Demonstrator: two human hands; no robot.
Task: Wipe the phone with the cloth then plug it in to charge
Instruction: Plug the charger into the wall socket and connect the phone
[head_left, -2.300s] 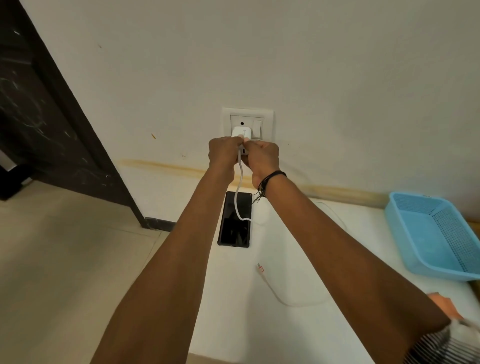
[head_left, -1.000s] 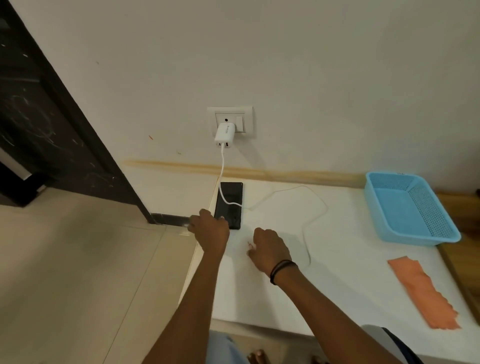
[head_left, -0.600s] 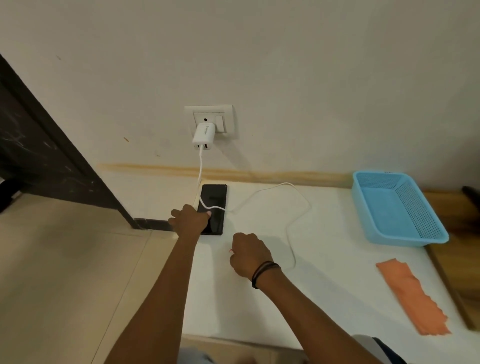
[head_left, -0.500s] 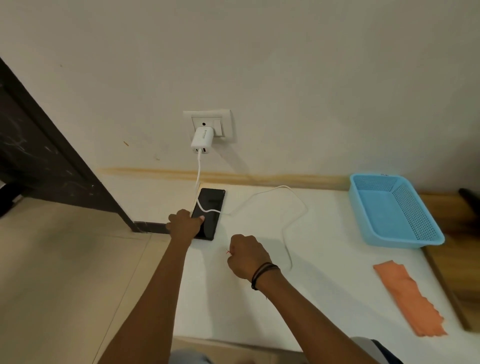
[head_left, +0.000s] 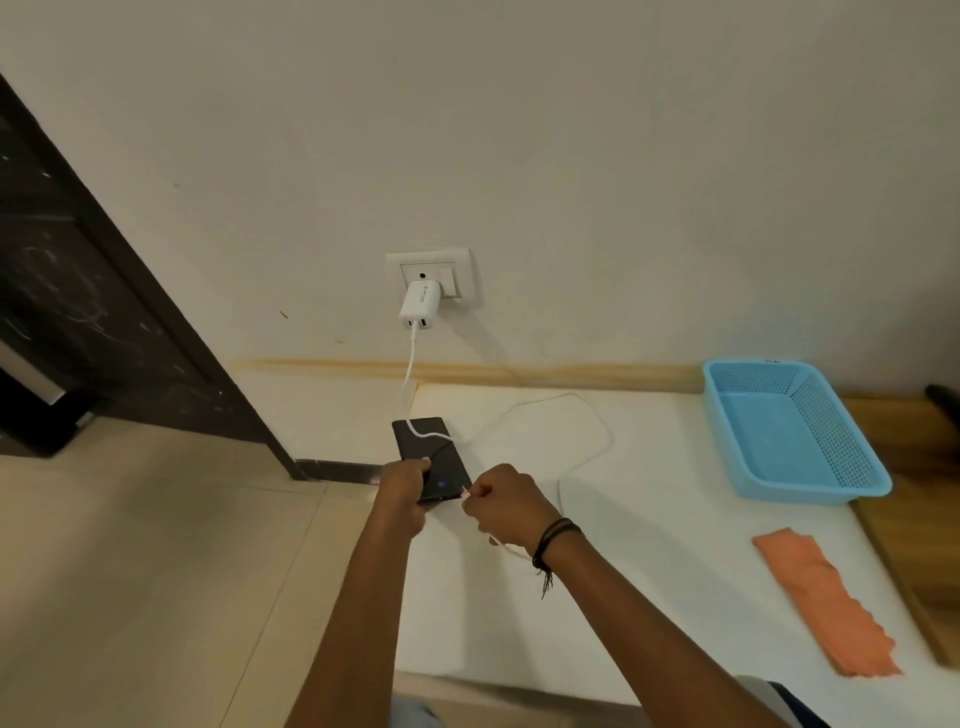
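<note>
A black phone (head_left: 427, 451) lies near the left edge of the white table (head_left: 649, 545), its near end turned toward me. My left hand (head_left: 404, 488) grips that near end. My right hand (head_left: 501, 501) pinches the free plug of the white charging cable (head_left: 597, 431) right at the phone's bottom edge. The cable loops across the table and over the phone up to a white charger (head_left: 420, 305) plugged into the wall socket (head_left: 431, 275). An orange cloth (head_left: 826, 603) lies flat on the table at the right.
A light-blue plastic basket (head_left: 789, 431) stands at the back right of the table. A dark door frame (head_left: 119, 291) and beige floor (head_left: 130, 571) lie to the left. A wooden surface (head_left: 914, 519) borders the table on the right.
Both hands left the charger at the socket and came down to the table. My left hand took the phone and pulled it nearer, tilted. My right hand brought the cable plug to its bottom edge.
</note>
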